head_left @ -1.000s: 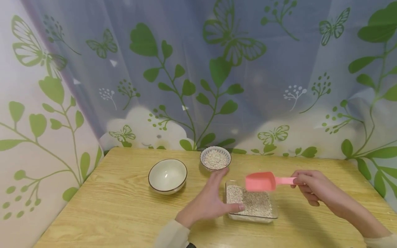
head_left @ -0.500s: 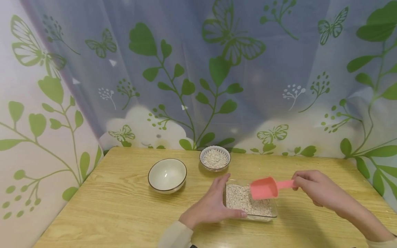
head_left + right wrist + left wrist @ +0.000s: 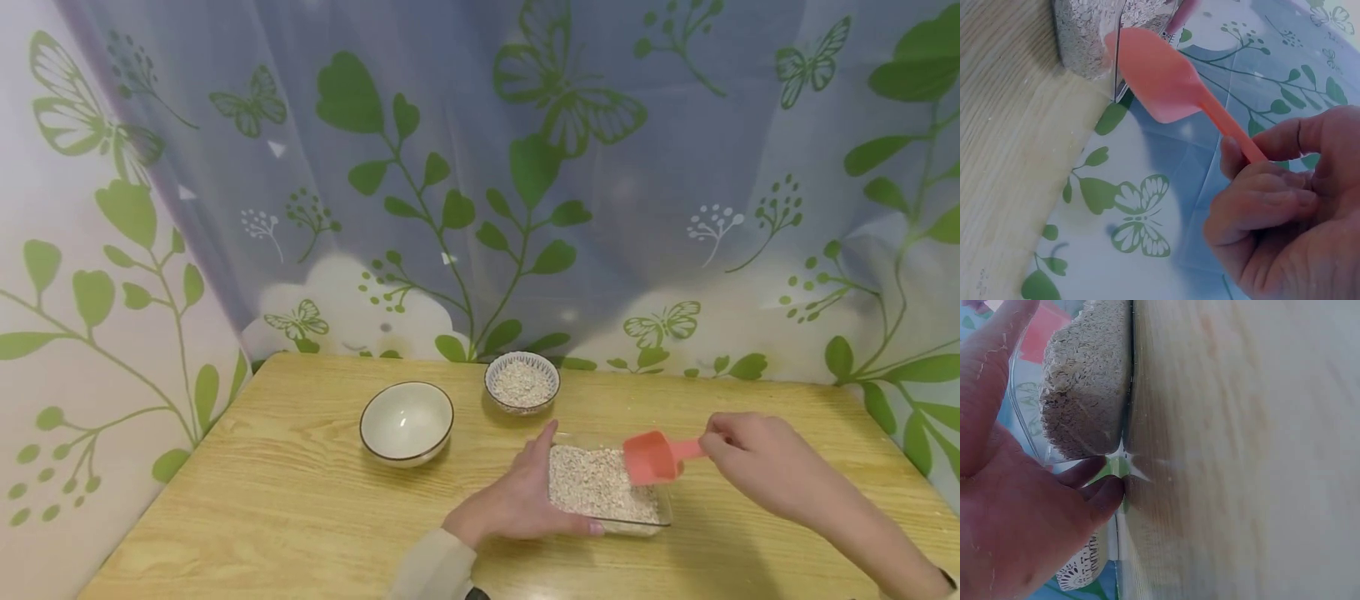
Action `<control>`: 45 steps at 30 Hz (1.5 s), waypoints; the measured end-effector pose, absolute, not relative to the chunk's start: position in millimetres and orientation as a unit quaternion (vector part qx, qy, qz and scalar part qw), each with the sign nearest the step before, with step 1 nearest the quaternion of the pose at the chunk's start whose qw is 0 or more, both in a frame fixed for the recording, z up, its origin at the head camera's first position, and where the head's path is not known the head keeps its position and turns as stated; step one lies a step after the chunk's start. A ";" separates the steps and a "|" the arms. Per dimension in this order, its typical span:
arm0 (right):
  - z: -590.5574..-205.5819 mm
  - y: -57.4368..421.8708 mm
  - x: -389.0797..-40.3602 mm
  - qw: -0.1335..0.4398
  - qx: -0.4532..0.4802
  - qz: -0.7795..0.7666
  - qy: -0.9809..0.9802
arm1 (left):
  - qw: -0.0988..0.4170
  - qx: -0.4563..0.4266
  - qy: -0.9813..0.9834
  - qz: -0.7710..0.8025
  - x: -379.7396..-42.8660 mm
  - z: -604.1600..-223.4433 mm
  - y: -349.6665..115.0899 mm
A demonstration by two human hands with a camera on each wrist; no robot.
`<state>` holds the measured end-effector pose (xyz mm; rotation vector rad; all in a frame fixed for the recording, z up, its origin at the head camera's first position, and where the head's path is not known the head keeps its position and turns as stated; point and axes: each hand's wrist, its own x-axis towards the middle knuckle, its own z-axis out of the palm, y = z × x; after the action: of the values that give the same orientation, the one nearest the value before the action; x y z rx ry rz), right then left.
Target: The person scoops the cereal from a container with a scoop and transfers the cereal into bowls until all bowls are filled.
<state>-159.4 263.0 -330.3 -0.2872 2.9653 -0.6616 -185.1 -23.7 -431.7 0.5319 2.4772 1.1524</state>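
Observation:
A clear glass rectangular container (image 3: 637, 528) filled with pale oat flakes (image 3: 592, 483) stands on the wooden table. My left hand (image 3: 513, 500) holds its left side, thumb along the front wall and fingers towards the back corner. In the left wrist view those fingers (image 3: 1107, 494) curl beside the container's end, close over the table. My right hand (image 3: 772, 462) grips a pink scoop (image 3: 649, 458) by its handle. The scoop's tip dips at the oats' right part, inside the rim. From the right wrist view, thumb and fingers pinch the handle (image 3: 1235, 131).
Behind the container sits a small patterned bowl (image 3: 522, 402) of oat flakes. A cream bowl with a dark rim (image 3: 407, 425) stands to the left. The table (image 3: 262, 500) ends against a curtain (image 3: 600, 208) printed with leaves and butterflies.
The scoop has come down from above the container and shifted right across the oats, its blade tilting. My left hand has settled from hovering open at the container's left onto its side.

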 end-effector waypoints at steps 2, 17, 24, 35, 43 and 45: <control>-330.8 260.6 -159.0 0.037 -0.093 -0.206 0.973 | 0.181 0.187 0.876 0.406 -185.0 -432.2 -23.2; -347.4 262.4 -171.0 0.095 -0.072 -0.267 0.956 | 0.183 0.189 0.878 0.399 -183.2 -429.6 -23.9; -363.6 272.7 -179.4 0.176 -0.032 -0.399 0.899 | 0.188 0.189 0.878 0.399 -183.2 -429.2 -23.6; -380.1 284.7 -192.0 0.284 -0.065 -0.516 0.806 | 0.190 0.189 0.880 0.393 -183.3 -428.8 -24.3; -385.4 284.1 -191.4 0.285 -0.092 -0.524 0.797 | 0.186 0.192 0.881 0.390 -183.4 -429.1 -23.8; -386.7 283.3 -190.8 0.284 -0.100 -0.523 0.797 | 0.185 0.191 0.882 0.389 -183.1 -428.8 -23.6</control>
<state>-190.8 283.3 -386.7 -0.2674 2.1331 -1.4008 -183.1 -23.6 -428.8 0.5377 2.4862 1.0950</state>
